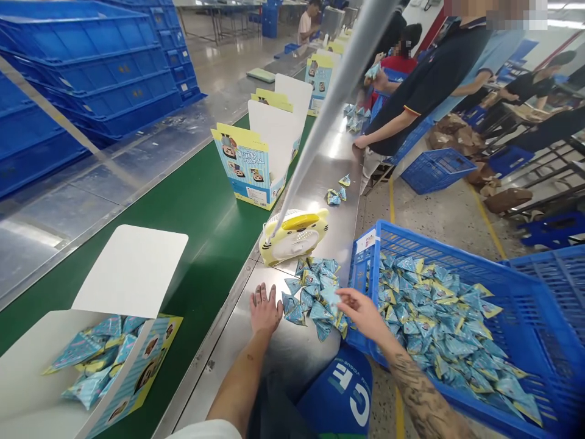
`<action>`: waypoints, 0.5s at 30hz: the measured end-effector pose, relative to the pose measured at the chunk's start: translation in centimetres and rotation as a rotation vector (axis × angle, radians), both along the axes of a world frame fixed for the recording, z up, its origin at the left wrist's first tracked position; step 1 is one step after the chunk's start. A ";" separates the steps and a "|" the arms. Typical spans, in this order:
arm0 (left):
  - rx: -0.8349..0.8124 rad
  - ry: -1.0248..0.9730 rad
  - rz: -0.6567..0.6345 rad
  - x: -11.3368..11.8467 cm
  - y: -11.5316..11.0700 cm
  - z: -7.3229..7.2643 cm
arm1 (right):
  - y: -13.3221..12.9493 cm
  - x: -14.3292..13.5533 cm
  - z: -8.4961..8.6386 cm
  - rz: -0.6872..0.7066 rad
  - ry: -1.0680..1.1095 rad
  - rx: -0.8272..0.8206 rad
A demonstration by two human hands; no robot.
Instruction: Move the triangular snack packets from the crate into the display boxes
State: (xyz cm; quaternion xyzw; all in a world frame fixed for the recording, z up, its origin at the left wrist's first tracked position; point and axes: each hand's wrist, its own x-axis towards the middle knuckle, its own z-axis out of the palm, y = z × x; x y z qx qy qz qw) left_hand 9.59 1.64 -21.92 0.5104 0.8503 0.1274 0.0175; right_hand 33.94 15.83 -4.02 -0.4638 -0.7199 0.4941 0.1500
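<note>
My left hand (pixel 265 310) lies on the metal ledge, fingers spread and nothing in them, at the left side of a pile of blue and yellow triangular packets (pixel 309 281). From the right, my right hand (pixel 363 312) reaches over the pile's edge. Its thumb and fingers pinch a pale blue triangular packet (pixel 329 297), slightly blurred. Just beyond the pile stands a yellow and white cat-faced fan-like device (pixel 295 236). To my left, an open printed carton (pixel 150 366) on the green belt holds several such packets.
A blue crate (pixel 512 274) full of packets stands at my right. Open cartons (pixel 247 164) line the green conveyor belt (pixel 201 225) ahead. A grey pole (pixel 326 116) slants across the view. Stacked blue crates (pixel 91 67) rise at left; a co-worker (pixel 425 85) stands ahead right.
</note>
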 end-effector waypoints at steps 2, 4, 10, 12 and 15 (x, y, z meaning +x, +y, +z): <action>0.000 0.000 -0.002 0.0 0.0 0.0 | -0.4 -3.0 -1.6 0.146 -0.083 0.048; -0.001 0.004 0.000 0.0 0.0 0.1 | -0.5 -5.2 -2.7 0.241 -0.143 0.109; 0.003 -0.017 -0.005 -0.1 0.0 -0.4 | 3.4 -1.4 -1.3 0.019 -0.170 0.183; -0.001 -0.014 -0.010 -0.1 -0.1 -0.5 | 6.8 3.3 -1.0 -0.194 -0.193 0.209; -0.015 0.007 -0.012 0.0 -0.1 -0.4 | 11.3 11.3 -2.6 -0.477 -0.319 0.252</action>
